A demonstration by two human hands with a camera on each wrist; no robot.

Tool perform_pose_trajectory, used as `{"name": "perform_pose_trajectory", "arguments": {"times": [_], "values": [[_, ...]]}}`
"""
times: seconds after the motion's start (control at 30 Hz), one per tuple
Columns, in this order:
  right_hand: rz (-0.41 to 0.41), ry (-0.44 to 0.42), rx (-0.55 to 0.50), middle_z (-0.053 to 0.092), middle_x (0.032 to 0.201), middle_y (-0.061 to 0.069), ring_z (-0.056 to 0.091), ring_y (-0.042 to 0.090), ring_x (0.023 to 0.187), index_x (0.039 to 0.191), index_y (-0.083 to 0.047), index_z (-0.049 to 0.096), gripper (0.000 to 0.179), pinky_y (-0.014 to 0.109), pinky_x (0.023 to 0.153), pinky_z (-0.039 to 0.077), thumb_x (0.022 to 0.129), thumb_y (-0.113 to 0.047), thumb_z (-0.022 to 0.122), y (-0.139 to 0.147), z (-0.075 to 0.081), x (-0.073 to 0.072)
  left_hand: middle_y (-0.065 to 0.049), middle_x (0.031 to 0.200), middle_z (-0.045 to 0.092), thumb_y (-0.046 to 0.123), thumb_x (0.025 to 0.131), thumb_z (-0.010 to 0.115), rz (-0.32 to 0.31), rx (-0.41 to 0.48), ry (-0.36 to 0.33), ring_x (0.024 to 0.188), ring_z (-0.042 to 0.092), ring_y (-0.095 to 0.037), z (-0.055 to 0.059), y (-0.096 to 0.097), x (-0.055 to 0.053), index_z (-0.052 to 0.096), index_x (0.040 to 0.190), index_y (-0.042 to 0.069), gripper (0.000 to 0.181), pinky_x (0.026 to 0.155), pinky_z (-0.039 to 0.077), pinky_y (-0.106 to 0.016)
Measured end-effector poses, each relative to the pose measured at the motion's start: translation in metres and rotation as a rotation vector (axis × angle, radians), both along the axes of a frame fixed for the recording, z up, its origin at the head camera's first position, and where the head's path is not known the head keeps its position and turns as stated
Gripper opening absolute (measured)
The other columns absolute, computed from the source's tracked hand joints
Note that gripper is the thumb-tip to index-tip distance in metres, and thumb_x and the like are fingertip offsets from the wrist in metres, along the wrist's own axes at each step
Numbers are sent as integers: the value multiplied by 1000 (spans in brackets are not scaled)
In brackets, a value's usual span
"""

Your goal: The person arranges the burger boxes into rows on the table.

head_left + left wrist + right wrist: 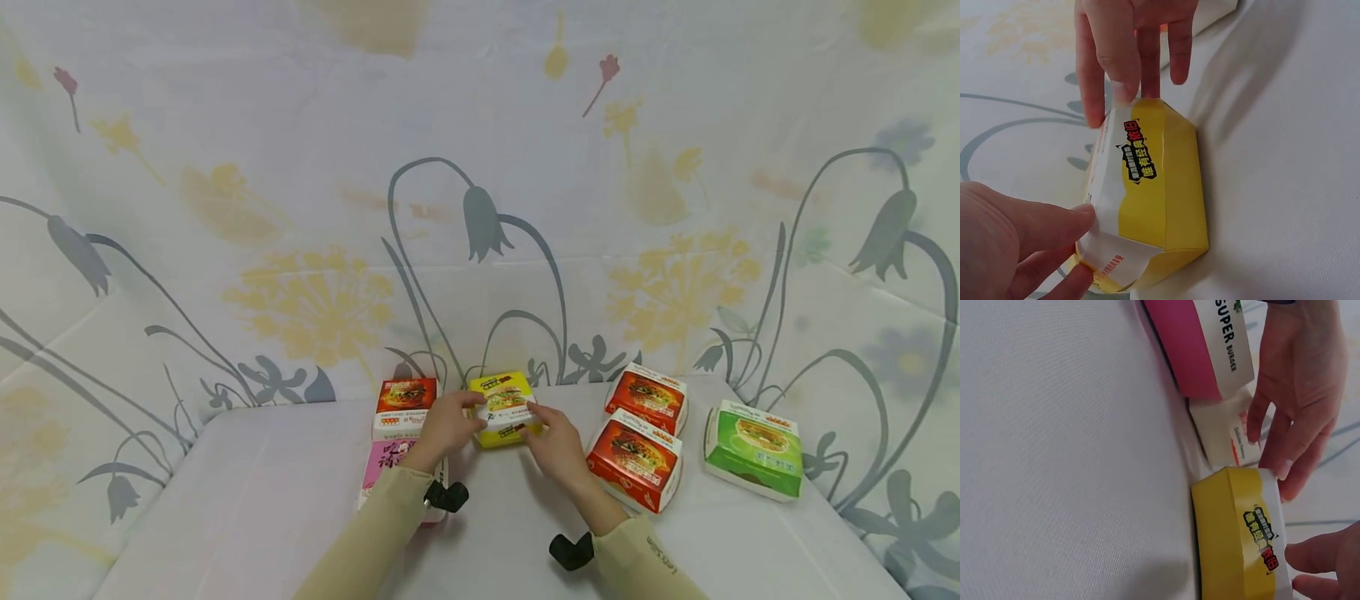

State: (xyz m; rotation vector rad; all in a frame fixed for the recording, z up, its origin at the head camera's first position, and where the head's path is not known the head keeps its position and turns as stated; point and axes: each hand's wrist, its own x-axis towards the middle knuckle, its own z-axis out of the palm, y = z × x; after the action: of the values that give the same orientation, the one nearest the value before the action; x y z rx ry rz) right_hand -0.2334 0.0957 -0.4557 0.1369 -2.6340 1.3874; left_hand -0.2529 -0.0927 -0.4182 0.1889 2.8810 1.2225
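Note:
A yellow and white burger box (507,407) sits near the table's far edge, between my two hands. My left hand (447,427) holds its left side, thumb at the near part and fingers over the upper edge. From the other side my right hand (558,446) grips the box with thumb and fingertips. In the left wrist view the box's yellow front (1175,181) with printed lettering faces the camera. The right wrist view shows the left fingers (1291,459) at the box's far end and the right fingertips (1307,556) against its top edge.
Left of the hands stand a red and white box (405,400) and a pink box (378,462), partly behind the left arm. To the right are two red burger boxes (648,396) and a green one (753,446). A flowered curtain (480,292) hangs behind the table.

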Motion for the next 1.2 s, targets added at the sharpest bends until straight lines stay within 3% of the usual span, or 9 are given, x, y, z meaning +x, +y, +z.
{"name": "perform_pose_trajectory", "arguments": {"times": [0.8,1.2], "values": [[22,-4,-10,53,140,25,48,43,130,138,-1,57,50,57,107,37,90,-9,68,0,4,6,-6,133,62,13,86,77,7,-50,17,130,50,-31,-2,0,-4,75,114,12,28,107,39,-53],[-5,-5,-23,57,136,24,57,41,120,140,-6,57,50,55,95,48,91,-12,65,13,21,15,-6,135,60,14,87,77,8,-64,7,132,48,-31,-1,1,-4,74,115,12,28,108,38,-52]]}}
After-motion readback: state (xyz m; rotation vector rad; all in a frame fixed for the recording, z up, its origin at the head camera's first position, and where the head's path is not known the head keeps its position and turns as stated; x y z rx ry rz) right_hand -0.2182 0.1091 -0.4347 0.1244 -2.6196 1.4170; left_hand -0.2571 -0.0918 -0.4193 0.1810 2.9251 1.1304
